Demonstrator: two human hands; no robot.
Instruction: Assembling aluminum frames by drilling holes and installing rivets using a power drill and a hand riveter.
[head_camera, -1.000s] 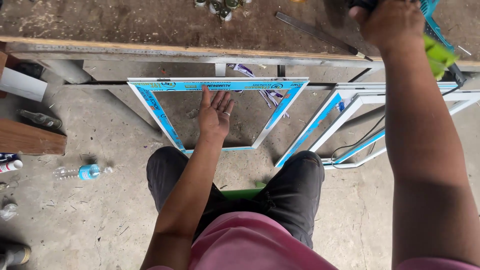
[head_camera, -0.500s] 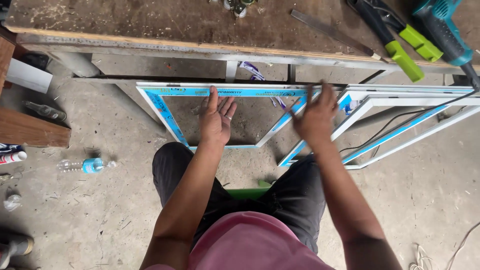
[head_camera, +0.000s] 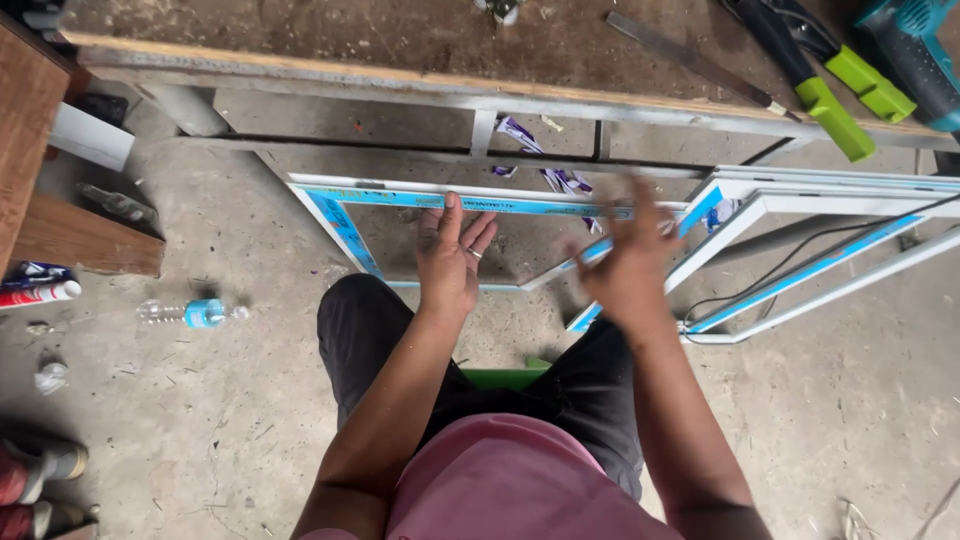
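Observation:
I sit facing a small white metal frame (head_camera: 337, 226) edged with blue film, which leans upright against the workbench. My left hand (head_camera: 450, 265) lies flat against the frame's opening, its fingertips touching the top rail and its fingers spread. Blurred with motion, my right hand (head_camera: 625, 268) hovers with fingers apart at the frame's right side, holding nothing. A second, larger white and blue frame (head_camera: 800, 285) leans just to the right.
The wooden workbench (head_camera: 400, 45) carries green-handled tools (head_camera: 835, 110), a teal power tool (head_camera: 915, 50) and a flat metal file (head_camera: 690, 60). A plastic bottle (head_camera: 190, 313), a tube (head_camera: 35, 293) and a wooden block (head_camera: 80, 240) lie left. A black cable (head_camera: 800, 255) crosses the larger frame.
My right hand came down from the bench top to the frame's right side and has shifted a little left. The left hand has stayed on the frame.

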